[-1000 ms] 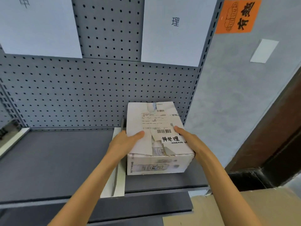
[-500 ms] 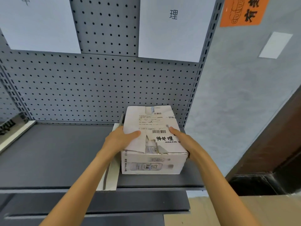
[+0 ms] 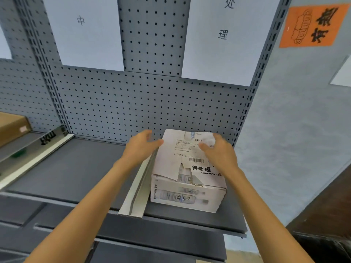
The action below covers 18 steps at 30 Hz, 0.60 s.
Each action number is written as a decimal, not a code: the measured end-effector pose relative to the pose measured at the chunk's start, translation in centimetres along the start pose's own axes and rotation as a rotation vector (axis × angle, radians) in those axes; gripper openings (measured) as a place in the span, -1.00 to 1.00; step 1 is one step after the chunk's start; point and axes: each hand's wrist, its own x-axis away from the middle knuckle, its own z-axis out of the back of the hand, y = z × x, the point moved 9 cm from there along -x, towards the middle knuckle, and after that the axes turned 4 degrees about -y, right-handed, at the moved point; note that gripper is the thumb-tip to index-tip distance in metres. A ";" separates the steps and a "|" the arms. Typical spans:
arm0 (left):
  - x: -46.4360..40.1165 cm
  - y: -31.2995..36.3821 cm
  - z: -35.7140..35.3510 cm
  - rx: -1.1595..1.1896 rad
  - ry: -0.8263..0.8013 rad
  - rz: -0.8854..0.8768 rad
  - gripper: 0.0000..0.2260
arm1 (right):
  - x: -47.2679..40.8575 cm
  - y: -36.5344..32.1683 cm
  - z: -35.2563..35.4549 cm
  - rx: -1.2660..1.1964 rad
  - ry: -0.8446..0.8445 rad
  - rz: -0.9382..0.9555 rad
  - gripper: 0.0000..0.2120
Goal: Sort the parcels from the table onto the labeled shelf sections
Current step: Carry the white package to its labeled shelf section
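Both hands (image 3: 141,147) loose, torn white parcel (image 3: 187,179)

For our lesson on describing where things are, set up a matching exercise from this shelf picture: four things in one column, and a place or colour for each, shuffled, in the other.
Things:
1. white parcel
2. orange sign
3. brown box
4. white divider

Places or colours:
A. on the grey wall, upper right
B. far left, on the neighbouring shelf
C. on the shelf, at the right end, against the pegboard
D. lying along the parcel's left side

Pairs: 1-C, 2-A, 3-B, 4-D
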 end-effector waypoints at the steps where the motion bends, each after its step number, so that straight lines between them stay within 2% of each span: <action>1: 0.1 0.2 1.3 -0.037 0.040 -0.032 -0.45 | -0.2 -1.6 0.1 0.074 0.014 0.057 -0.45; 7: 2.5 -0.7 9.3 -0.423 0.217 -0.187 -0.56 | 0.3 -12.8 -2.5 0.376 0.021 0.448 -0.44; 13: 7.0 -6.9 18.4 -0.720 0.302 -0.104 -0.52 | 4.1 -24.6 -8.5 0.548 -0.004 0.750 -0.39; 18: 13.5 -14.1 27.4 -0.885 0.383 -0.007 -0.54 | 10.3 -35.0 -15.8 0.515 -0.060 0.928 -0.39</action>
